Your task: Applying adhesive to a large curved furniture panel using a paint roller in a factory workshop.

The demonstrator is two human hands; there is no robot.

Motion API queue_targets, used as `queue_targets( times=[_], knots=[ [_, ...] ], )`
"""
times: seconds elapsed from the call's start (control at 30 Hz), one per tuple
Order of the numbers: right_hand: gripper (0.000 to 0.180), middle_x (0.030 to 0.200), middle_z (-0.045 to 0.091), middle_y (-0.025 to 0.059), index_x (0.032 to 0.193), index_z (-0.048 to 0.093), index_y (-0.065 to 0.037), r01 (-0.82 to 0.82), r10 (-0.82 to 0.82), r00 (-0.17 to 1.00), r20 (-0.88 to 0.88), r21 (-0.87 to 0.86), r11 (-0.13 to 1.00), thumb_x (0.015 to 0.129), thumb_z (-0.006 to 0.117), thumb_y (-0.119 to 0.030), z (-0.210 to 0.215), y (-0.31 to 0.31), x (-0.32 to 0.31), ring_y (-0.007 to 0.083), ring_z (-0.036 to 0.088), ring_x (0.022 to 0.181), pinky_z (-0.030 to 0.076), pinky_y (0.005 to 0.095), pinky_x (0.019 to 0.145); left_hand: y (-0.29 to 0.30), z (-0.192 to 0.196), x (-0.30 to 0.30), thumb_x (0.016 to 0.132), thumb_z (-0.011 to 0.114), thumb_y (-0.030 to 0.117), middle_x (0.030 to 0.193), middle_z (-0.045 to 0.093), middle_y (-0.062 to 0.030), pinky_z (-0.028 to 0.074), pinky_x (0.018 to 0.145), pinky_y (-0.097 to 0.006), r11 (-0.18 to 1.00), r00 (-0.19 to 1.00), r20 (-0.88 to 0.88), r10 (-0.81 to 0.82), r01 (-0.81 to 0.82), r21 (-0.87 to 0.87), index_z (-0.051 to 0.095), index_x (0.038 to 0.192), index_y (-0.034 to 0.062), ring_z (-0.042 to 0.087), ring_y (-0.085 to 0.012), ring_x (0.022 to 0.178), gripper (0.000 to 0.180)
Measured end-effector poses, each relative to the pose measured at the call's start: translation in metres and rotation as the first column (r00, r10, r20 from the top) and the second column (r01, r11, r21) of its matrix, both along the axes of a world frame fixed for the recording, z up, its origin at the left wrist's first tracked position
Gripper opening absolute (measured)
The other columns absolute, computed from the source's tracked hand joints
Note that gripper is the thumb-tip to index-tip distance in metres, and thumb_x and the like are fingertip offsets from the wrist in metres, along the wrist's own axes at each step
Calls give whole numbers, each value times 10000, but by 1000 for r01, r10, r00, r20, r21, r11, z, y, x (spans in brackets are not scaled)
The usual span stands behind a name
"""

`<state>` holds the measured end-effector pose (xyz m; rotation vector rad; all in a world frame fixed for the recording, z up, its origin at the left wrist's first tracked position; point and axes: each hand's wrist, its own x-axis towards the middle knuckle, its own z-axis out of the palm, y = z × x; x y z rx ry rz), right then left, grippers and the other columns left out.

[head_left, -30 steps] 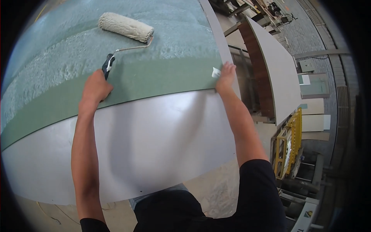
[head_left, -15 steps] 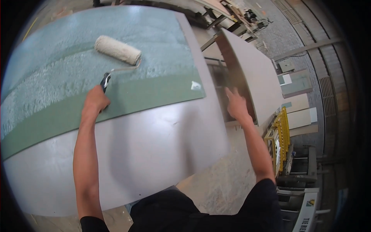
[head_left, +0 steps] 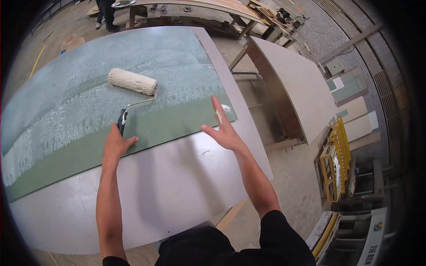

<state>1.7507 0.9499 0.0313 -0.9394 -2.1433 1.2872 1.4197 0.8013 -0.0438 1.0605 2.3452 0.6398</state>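
Note:
A paint roller [head_left: 132, 81] with a fluffy off-white sleeve rests on the wet, whitish-coated part of a green board [head_left: 171, 116]. My left hand [head_left: 117, 144] is at its black handle, with the thumb sticking out to the right; the grip looks loose and the handle's lower end is hidden. Over the board's near right edge my right hand [head_left: 224, 133] is open, thumb and fingers apart, holding nothing. A pale smear marks one of its fingers. Close to its fingertips, a white blob [head_left: 227, 108] lies at the board's right edge.
The green board lies on a larger pale grey panel [head_left: 182, 186]. To the right stands a pale-topped bench [head_left: 293, 84] with an open underside. Beyond it are a yellow frame [head_left: 335, 159] and leaning sheets [head_left: 357, 124]. A person's legs [head_left: 105, 15] show at the far left.
My right hand has swung left from beside the bench to over the green board's edge. My left thumb has spread off the handle. The view has shifted, showing more floor at the back.

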Motion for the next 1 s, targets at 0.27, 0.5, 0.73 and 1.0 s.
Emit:
queue_targets(
  times=[0.27,0.5,0.73,1.0],
  knots=[
    [1462,1636,79,270,1585,79,-7,-445,-46,695,718,479,757,568,763,-804,-87,52,-34,422,130,1515,155,574,1204,-29,-32,21,698,889,364,1325,536,-269,470,996,-455,984,994,16,105,-106,140,324,1472,8,539,-418,1235,1022],
    [1677,1626,81,297,1560,-17,55,-677,-181,194,964,265,686,406,707,-925,-109,71,-61,418,99,1522,158,570,1209,-39,-45,15,684,907,255,1279,534,-249,473,985,-471,983,997,28,74,-77,169,294,1503,35,547,-426,1181,1046],
    [1322,1604,96,348,1555,-20,80,-805,-302,-262,917,-35,592,720,763,-581,-119,86,-67,438,155,1507,194,520,1207,-37,-38,17,686,891,139,1236,543,-266,477,975,-481,983,991,130,31,-54,178,244,1534,60,567,-438,1145,1070],
    [778,1684,40,134,1595,-37,-31,-746,-550,-144,823,275,607,964,404,-144,-142,82,-54,332,79,1547,63,548,1223,-43,-50,13,717,827,15,1160,554,-277,499,918,-503,979,984,177,-14,-23,202,234,1540,91,594,-451,1073,1017]
  ],
)
